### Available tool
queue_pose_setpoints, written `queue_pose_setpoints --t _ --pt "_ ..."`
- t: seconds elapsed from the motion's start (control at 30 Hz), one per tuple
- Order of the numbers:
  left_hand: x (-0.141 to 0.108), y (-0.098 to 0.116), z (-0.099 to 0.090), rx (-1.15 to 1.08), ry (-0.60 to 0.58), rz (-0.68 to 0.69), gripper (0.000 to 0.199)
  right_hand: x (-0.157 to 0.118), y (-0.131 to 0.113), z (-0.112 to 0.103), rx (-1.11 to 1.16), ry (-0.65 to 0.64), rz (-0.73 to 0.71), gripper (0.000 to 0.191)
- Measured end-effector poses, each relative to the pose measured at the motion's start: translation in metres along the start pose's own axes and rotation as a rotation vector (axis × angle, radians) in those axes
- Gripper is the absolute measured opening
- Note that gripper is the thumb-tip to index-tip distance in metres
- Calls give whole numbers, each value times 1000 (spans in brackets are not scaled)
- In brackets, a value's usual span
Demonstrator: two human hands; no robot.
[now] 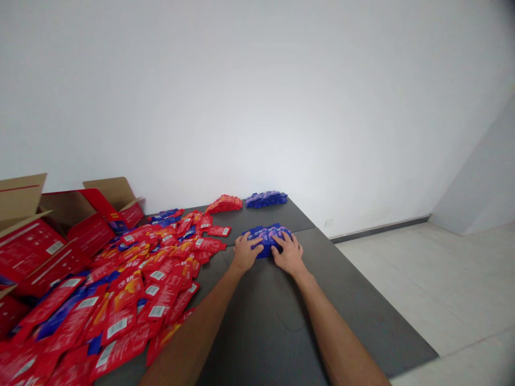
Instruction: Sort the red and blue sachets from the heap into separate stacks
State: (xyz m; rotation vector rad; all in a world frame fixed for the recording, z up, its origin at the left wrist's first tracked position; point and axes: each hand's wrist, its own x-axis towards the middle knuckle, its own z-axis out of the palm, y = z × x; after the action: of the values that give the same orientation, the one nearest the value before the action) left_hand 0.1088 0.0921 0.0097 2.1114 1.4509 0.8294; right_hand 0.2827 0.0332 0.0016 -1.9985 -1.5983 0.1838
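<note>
A row of blue pouches [265, 234] lies overlapped on the dark table, with pale purple pictures on their fronts. My left hand [246, 252] grips the row at its left end, thumb on the near side. At the right end my right hand [288, 252] holds the same pouches, its fingers over the top. Both arms reach forward across the table. The undersides of the pouches are hidden.
A large heap of red pouches [161, 284], with some blue ones mixed in, covers the table's left. Open red cartons [36, 246] stand behind it. Near the wall lie a red stack [225, 203] and a blue stack [266, 199]. The table edge [374, 289] drops off at right.
</note>
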Motion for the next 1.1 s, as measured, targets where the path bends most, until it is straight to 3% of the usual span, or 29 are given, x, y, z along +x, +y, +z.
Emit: queue_pose_setpoints --t 0.2,0.37,0.73,1.1 --pt "-11 -3 -2 128 -160 35 68 -1 7 2 2 -95 -29 71" --pt "-16 -12 5 129 -225 46 76 -2 13 6 -7 -124 -42 83" --pt "-17 -23 14 120 -202 88 73 -4 17 17 -96 -21 -74 69" --pt "-2 -20 19 110 -220 101 73 10 28 10 -155 -8 -145 68"
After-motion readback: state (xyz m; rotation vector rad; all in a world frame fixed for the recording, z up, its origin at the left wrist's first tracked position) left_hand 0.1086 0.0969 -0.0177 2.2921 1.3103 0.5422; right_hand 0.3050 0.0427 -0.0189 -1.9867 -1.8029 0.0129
